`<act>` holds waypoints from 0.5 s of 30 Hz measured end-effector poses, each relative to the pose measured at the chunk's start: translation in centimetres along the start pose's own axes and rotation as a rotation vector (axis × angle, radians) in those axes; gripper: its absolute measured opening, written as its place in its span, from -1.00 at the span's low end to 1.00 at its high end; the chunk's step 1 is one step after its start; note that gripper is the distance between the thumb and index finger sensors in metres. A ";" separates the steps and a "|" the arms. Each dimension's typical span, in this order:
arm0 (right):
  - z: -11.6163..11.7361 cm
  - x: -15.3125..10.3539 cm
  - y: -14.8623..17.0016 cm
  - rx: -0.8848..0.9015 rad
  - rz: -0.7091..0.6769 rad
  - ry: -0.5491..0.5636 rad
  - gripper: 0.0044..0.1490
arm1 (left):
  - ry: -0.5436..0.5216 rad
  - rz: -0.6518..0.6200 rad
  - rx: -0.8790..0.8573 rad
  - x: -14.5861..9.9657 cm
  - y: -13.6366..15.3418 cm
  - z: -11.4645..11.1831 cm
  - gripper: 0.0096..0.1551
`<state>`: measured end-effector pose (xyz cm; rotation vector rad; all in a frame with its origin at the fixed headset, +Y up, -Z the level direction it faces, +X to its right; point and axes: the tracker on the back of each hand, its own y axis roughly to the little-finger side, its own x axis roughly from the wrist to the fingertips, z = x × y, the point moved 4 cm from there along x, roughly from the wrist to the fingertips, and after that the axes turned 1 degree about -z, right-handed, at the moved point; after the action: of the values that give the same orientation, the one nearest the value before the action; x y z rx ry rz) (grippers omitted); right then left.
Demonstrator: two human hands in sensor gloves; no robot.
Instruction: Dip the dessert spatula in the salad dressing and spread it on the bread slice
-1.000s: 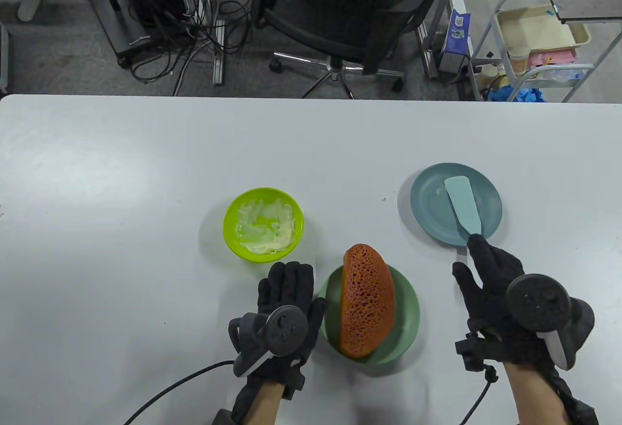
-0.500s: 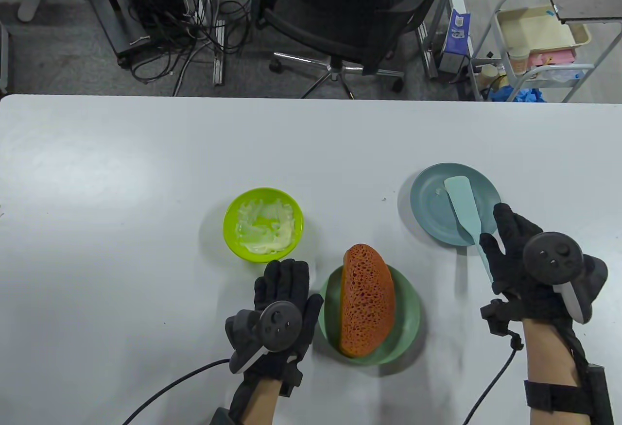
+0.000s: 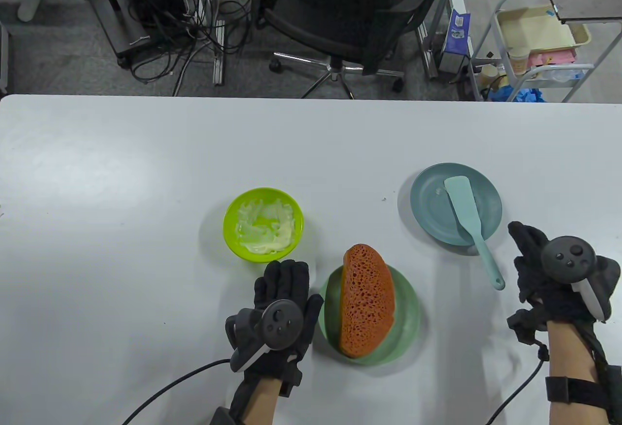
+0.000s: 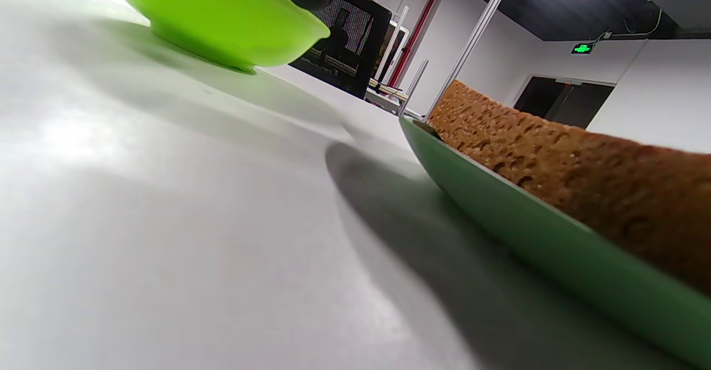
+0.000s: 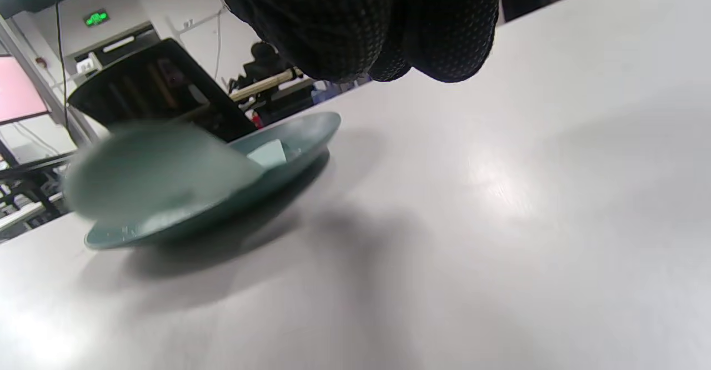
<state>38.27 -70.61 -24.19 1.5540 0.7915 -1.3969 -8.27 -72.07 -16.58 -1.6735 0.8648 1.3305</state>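
1. The right hand (image 3: 544,269) in its black glove rests near the table's 4 o'clock edge, beside the spatula handle and not touching it; whether its fingers are curled or spread cannot be told.
2. The left hand (image 3: 282,294) lies flat with fingers together, holding nothing, between the lime-green plastic bowl of pale salad dressing (image 3: 263,223) and the green plate (image 3: 406,318).
3. The porous orange-brown bread slice (image 3: 367,306) lies on that green plate.
4. The light teal dessert spatula (image 3: 469,218) rests with its blade on the round blue-grey plate (image 3: 427,201), its handle pointing to 5 o'clock.
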 end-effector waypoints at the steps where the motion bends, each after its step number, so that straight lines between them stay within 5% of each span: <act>1: 0.6 0.0 0.2 0.028 -0.020 -0.022 -0.16 | 0.000 0.002 -0.003 0.0 0.1 0.0 -0.18; 15: 4.0 0.0 -1.2 -0.045 -0.109 -0.116 0.03 | 0.002 0.011 0.001 -0.1 0.2 0.1 -0.17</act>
<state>35.54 -73.74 -24.37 1.3998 0.8411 -1.5237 -8.49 -72.05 -16.57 -1.6725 0.8765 1.3356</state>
